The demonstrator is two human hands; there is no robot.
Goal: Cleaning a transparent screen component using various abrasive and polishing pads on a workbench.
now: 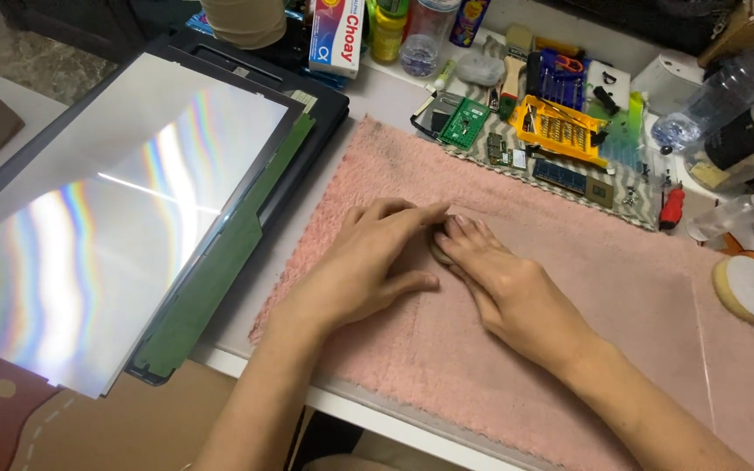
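While both hands press at centre frame, the parts read as follows, largest first.

Reflective sheet (106, 227): left half of the frame; thin, glossy, flat, showing rainbow bands; it lies over a dark display frame (325, 105) with a green film strip (220, 262) along its right edge.
Pink towel (569, 349): centre to lower right; soft, napped, slightly soiled near its upper edge; a clear flat sheet (700, 349) seems to lie on its right part, though the edges are faint.
Left hand (364, 266): centre; palm down, fingers extended and flat on the towel, index fingertip meeting the right hand; gripping nothing that shows.
Right hand (503, 283): just right of centre; palm down, fingertips bunched against a small object (439, 250), pinning it to the towel.
Small object: between the two sets of fingertips; mostly covered, so its kind cannot be told.
Technique, as a judgement: steady downward pressure with flat fingers should stop the piece sliding on the nap; work slowly.
Yellow bit case (560, 129): upper right; hard plastic, rows of metal bits.
Round sponge pad (748, 288): right edge; a soft disc, white-faced.
Green circuit board (464, 122): upper centre; rigid, rectangular.
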